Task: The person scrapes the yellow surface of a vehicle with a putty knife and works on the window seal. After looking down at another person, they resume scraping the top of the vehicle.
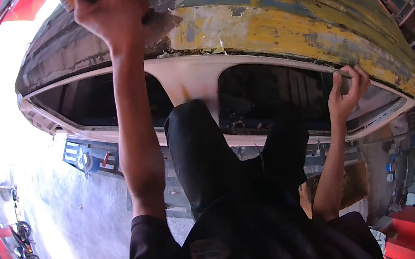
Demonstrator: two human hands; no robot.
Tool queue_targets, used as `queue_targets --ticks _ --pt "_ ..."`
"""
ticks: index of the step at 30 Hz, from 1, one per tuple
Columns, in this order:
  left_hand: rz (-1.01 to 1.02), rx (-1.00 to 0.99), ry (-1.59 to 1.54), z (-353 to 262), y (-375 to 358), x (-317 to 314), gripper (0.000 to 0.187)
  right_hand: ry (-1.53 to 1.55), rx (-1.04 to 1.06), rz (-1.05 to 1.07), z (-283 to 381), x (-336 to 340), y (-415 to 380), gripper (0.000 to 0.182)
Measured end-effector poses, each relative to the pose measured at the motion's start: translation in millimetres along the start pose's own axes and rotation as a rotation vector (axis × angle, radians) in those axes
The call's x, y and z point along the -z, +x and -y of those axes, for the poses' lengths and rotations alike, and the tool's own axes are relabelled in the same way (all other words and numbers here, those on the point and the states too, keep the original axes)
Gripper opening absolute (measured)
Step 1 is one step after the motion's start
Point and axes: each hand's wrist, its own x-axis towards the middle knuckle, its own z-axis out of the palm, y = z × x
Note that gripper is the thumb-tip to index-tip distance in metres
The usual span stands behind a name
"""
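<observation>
1. Yellow-patched, the roof (283, 23) lies before me.
2. Over its left part, my left hand (112, 15); grip I can't tell.
3. My right hand (347, 96), thumb spread from fingers, touches its edge (293, 57).
4. Below it, dark window openings (260, 90), contents unclear; floor (70, 212) lower left.

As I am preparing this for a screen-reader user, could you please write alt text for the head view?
The left hand holds a partly cropped yellow-and-blue object near a worn, patchy roof, while the right hand touches the roof's edge by a dark window opening.
</observation>
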Motion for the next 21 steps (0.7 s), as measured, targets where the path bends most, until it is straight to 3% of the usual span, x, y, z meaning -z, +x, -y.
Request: queue_targets --ticks 1,2,5,6,9,10,13,14,17,18,21 --pt "-0.018 0.095 -0.065 -10.0 -4.0 -3.5 0.036 -0.001 0.002 -0.009 -0.3 -0.2 -1.5 0.019" --pt "-0.072 0.063 0.066 15.3 -1.9 -5.9 0.036 -0.005 -0.012 -0.009 0.9 0.5 -3.5 0.019" --pt "0.045 0.074 0.108 31.5 -17.7 -8.3 0.030 -0.015 -0.020 -0.011 3.0 -0.3 -0.1 0.019" --pt "0.061 -0.084 0.182 29.7 -11.5 -5.9 0.030 -0.021 -0.018 -0.007 3.3 0.0 -0.6 0.019" --pt "-0.032 -0.037 0.037 7.1 -1.1 -8.6 0.032 -0.009 -0.009 0.006 2.0 2.1 -0.2 0.019" --pt "-0.099 -0.096 0.138 25.4 -1.7 -14.5 0.030 0.000 -0.009 0.005 2.4 2.1 -0.8 0.019" --pt "0.050 -0.028 0.226 28.5 -10.5 -9.1 0.026 0.011 -0.020 -0.011 3.2 0.4 -1.0 0.019" --pt "0.065 -0.181 0.291 32.5 -2.4 -7.6 0.029 0.014 -0.016 -0.010 3.4 1.6 -1.8 0.019" --pt "0.064 0.118 0.012 7.6 9.9 2.2 0.035 0.013 -0.010 -0.009 2.7 -0.7 -1.2 0.020" --pt "0.002 0.001 0.079 17.3 7.9 -4.5 0.038 0.002 -0.011 -0.002 3.0 0.3 -1.4 0.021" --pt "0.198 0.198 0.111 34.0 -20.0 -12.8 0.035 -0.021 -0.015 0.001 3.0 2.3 -0.6 0.021"
